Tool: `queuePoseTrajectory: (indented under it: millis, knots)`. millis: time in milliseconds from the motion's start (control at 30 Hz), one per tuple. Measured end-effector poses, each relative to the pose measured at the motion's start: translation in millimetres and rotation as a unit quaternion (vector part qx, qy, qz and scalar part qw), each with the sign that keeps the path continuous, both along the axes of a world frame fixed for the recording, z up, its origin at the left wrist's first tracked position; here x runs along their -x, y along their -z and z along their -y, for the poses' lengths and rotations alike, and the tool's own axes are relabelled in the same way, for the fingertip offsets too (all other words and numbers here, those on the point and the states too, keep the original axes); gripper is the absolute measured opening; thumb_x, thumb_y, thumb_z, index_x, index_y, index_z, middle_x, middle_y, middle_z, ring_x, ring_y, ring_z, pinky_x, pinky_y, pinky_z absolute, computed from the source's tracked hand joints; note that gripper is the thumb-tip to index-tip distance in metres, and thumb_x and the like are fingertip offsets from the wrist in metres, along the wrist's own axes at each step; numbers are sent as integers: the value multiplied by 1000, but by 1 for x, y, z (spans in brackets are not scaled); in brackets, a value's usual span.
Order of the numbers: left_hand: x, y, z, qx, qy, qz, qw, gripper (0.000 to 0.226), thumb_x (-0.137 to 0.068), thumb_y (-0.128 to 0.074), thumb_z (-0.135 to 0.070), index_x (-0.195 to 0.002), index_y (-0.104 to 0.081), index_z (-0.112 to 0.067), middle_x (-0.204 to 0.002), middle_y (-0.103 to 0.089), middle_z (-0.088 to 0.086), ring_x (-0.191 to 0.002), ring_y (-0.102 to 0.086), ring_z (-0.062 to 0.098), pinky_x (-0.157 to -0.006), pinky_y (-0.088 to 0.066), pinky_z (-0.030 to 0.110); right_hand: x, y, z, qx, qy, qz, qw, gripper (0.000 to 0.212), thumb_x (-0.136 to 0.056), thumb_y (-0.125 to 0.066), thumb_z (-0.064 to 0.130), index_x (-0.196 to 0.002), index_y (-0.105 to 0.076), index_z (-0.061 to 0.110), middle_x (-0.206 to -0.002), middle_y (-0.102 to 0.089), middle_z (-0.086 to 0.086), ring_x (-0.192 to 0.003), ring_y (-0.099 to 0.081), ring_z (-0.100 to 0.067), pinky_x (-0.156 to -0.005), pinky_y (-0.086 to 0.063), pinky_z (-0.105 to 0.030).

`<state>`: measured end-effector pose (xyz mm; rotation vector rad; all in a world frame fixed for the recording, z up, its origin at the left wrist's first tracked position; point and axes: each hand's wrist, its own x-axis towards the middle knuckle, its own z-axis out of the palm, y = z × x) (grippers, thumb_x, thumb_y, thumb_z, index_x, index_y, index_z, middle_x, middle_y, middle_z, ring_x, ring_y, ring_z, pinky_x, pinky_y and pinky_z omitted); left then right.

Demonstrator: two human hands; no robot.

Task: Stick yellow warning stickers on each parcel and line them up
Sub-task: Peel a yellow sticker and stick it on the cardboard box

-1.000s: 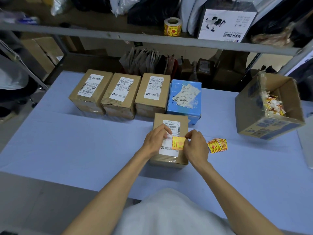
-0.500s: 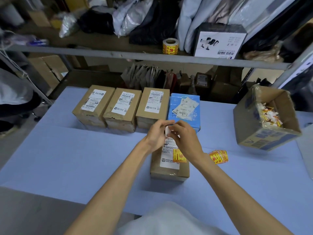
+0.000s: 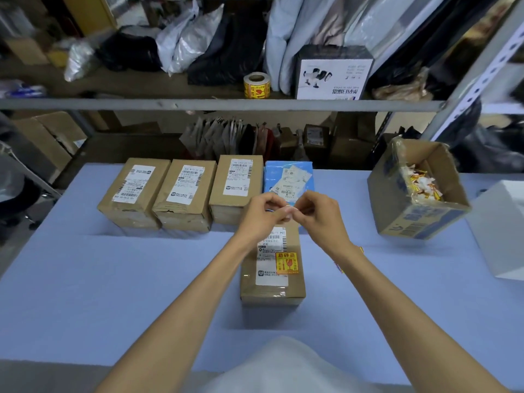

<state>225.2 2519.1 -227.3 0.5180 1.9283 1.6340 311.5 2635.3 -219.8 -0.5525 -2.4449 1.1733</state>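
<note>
While left hand (image 3: 262, 215) and right hand (image 3: 321, 217) fingers (image 3: 305, 207) pinch a white scrap (image 3: 289, 210) | yellow sticker (image 3: 287, 262) on parcel (image 3: 272, 290)

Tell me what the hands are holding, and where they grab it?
The left hand and right hand both pinch a small white scrap with their fingers, one from each side.
</note>
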Motion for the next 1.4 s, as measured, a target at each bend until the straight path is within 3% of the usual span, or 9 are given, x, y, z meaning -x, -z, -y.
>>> queuePoseTrajectory:
  millis: [100,200,400,567,767,967,1067,1200,1400]
  knots:
    - [1,-6,-9,-29,13,-11,999,10,-85,-68,-1,-93,-66,3,-87,-69,21,-74,-69,22,-74,-58,28,-4,-10,-9,50,32,-38,997,19,-77,-76,6,-84,-58,8,-71,-66,0,-63,-65,-8,-60,-54,-20]
    - [2,-12,-18,-48,8,-9,999,12,-87,-63,2,-97,-67,7,-89,-70,21,-78,-71,25,-75,-59,28,-3,-15,-16,39,62,-52,996,10,-76,-74,3,-76,-68,11,-67,-67,7,-62,-64,-3,-63,-54,-21]
    - [3,-16,-26,-67,4,15,998,11,-84,-68,0,-92,-67,7,-85,-71,17,-77,-72,22,-74,-58,26,4,-24,-24,35,57,-29,997,7,-75,-73,3,-77,-74,9,-67,-70,2,-64,-67,-8,-66,-58,-26]
    - [7,-16,-26,-89,-28,90,992,2,-87,-67,-9,-88,-65,-9,-77,-71,9,-69,-69,13,-70,-58,22,9,-35,-29,85,4,8,996,14,-80,-72,4,-90,-78,11,-76,-73,2,-75,-69,-4,-73,-57,-20]
    - [3,-19,-32,-101,-32,101,989,17,-92,-61,-25,-83,-62,-11,-70,-71,2,-68,-68,10,-71,-58,22,10,-38,-27,117,-3,-62,991,10,-85,-70,13,-93,-76,14,-80,-73,4,-74,-70,-6,-66,-53,-16]
    - [5,-24,-33,-131,13,139,982,12,-94,-58,-15,-86,-63,-7,-83,-73,10,-81,-72,17,-76,-58,23,13,-21,-24,93,71,-76,990,13,-92,-60,14,-88,-70,6,-77,-69,-1,-73,-67,-15,-68,-57,-30]
    - [3,-26,-34,-124,33,98,987,9,-87,-65,-3,-95,-63,0,-89,-73,14,-82,-73,20,-78,-59,27,14,-18,-26,87,94,-59,990,15,-94,-56,13,-89,-67,4,-77,-67,-4,-71,-64,-12,-63,-53,-26]
    - [4,-30,-38,-47,22,3,999,13,-86,-70,-14,-91,-66,-4,-84,-75,10,-79,-73,18,-70,-61,35,10,-21,-27,84,100,-59,990,13,-93,-57,8,-87,-68,5,-71,-65,0,-62,-62,-3,-55,-47,-10]
    - [9,-36,-45,8,21,-59,998,11,-84,-72,-21,-81,-69,-11,-82,-73,7,-78,-71,17,-63,-59,30,-4,-25,-35,62,48,-29,996,17,-90,-62,10,-103,-74,10,-80,-71,4,-71,-67,0,-66,-53,-11]
